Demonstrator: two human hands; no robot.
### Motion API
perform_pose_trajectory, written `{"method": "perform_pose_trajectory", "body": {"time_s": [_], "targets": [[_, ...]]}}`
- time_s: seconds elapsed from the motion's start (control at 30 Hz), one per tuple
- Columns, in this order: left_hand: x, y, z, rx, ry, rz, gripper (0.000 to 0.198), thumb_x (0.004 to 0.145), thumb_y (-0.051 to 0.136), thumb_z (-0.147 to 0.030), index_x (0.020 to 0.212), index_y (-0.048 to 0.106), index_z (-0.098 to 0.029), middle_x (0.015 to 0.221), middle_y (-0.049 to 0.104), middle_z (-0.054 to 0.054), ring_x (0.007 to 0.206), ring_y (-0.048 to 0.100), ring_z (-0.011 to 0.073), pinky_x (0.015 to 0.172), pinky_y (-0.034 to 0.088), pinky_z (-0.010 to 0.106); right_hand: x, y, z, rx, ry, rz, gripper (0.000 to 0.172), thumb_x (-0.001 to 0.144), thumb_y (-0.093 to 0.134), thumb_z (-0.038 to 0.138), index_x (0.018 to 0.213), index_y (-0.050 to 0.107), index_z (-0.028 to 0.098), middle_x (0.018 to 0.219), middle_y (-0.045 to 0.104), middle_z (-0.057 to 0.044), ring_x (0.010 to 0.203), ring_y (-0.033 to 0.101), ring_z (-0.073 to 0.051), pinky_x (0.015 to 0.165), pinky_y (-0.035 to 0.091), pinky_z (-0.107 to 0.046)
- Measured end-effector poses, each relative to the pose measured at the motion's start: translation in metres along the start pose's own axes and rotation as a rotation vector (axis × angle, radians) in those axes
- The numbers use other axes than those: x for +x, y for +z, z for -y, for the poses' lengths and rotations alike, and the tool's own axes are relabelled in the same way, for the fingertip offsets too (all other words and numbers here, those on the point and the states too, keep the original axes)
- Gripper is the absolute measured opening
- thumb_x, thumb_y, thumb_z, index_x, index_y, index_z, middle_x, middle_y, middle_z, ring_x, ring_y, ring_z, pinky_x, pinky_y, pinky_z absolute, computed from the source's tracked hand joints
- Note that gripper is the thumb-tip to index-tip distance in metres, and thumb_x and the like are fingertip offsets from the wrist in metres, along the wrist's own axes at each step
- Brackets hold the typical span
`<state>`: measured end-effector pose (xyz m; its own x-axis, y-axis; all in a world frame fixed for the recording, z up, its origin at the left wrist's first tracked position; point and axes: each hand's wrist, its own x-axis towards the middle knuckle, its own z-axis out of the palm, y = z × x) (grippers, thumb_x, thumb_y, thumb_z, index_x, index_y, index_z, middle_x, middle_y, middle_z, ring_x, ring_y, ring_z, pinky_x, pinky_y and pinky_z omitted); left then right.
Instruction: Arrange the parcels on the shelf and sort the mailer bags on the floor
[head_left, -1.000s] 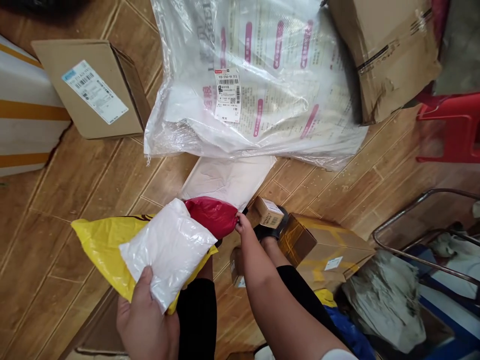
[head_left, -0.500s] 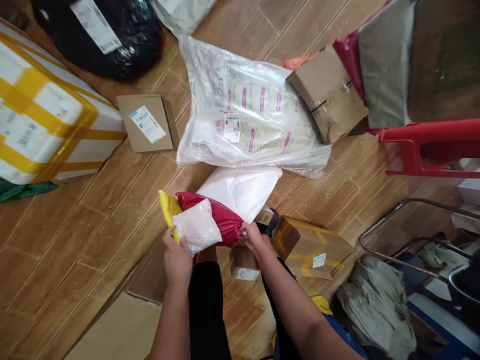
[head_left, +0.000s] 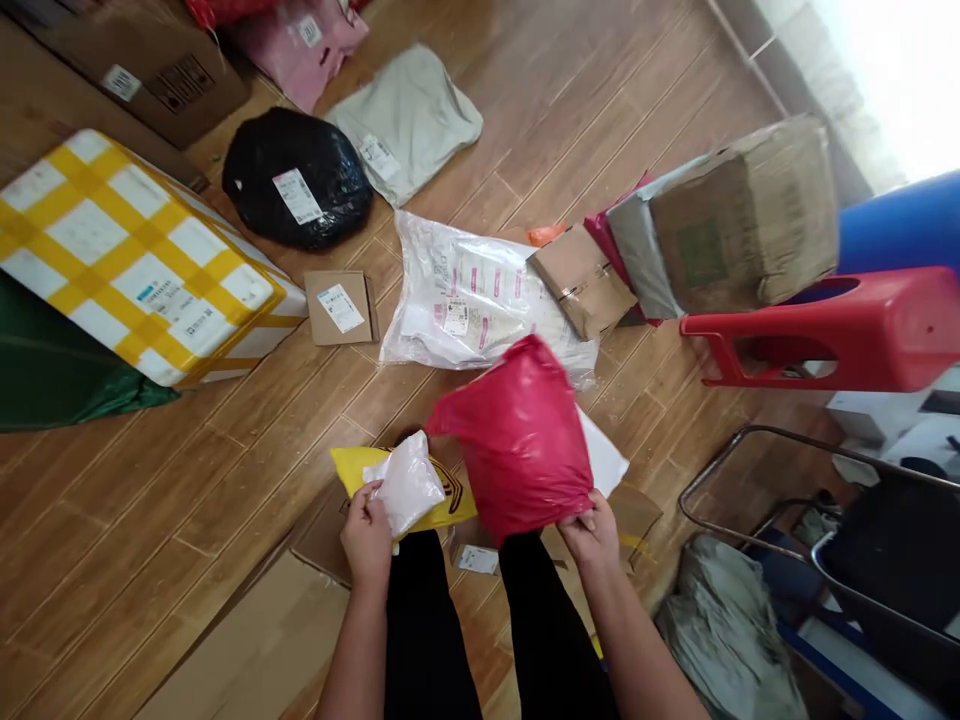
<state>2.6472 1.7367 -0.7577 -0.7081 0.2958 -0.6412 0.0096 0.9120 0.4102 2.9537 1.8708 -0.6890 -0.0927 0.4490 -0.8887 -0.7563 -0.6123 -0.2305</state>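
My left hand (head_left: 367,540) is closed on a small white plastic mailing bag (head_left: 409,482) and a yellow mailing bag (head_left: 345,467) beneath it. The yellow one has dark printing on its right part. My right hand (head_left: 592,535) grips the lower right corner of a larger red mailing bag (head_left: 525,440), spread out in front of my legs. A white mailing bag (head_left: 606,455) sticks out behind the red one on the right. Most of it is hidden, and whether my right hand holds it too I cannot tell.
On the floor ahead lie a clear plastic package (head_left: 480,290), a small labelled carton (head_left: 337,308) and a brown box (head_left: 583,280). Left stands a yellow-taped white box (head_left: 142,260), with a black parcel (head_left: 300,180) beyond. A red stool (head_left: 817,330) and a metal frame (head_left: 690,495) are right.
My hands have moved apart. The red bag has gone right with my right hand, away from the small white and yellow bags in my left. The camera view takes in more of the room.
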Motion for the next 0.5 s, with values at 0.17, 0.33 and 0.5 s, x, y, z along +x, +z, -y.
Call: {"method": "perform_pose_trajectory", "body": {"time_s": [0.17,0.33,0.5], "targets": [[-0.027,-0.004,-0.061,-0.167,0.168,0.211,0.037,0.088,0.061,-0.045,0.111,0.076,-0.021,0.113,0.078,0.010,0.104,0.071,0.0270,0.092,0.050,0.035,-0.065,0.026,0.019,0.541,0.237,0.045,0.030,0.079,0.053,-0.005,0.066,0.047,0.022,0.051,0.054,0.010,0.040,0.046,-0.001,0.043,0.044,-0.005],[-0.059,-0.008,-0.117,-0.379,0.250,0.532,0.048,0.064,0.084,-0.044,0.104,0.080,-0.016,0.114,0.078,0.012,0.115,0.068,0.0335,0.105,0.048,0.043,-0.082,0.047,-0.021,0.672,0.360,-0.041,0.032,0.079,0.055,-0.007,0.065,0.047,0.020,0.047,0.054,0.010,0.037,0.048,-0.001,0.037,0.039,-0.002],[-0.067,-0.008,-0.146,-0.506,0.384,0.699,0.065,0.066,0.079,-0.025,0.129,0.070,-0.014,0.128,0.074,0.013,0.118,0.067,0.0303,0.106,0.049,0.040,-0.079,0.053,-0.025,0.176,0.378,-0.192,0.020,0.077,0.065,0.000,0.071,0.055,0.016,0.046,0.050,0.013,0.031,0.030,0.004,0.035,0.028,0.002]]}}
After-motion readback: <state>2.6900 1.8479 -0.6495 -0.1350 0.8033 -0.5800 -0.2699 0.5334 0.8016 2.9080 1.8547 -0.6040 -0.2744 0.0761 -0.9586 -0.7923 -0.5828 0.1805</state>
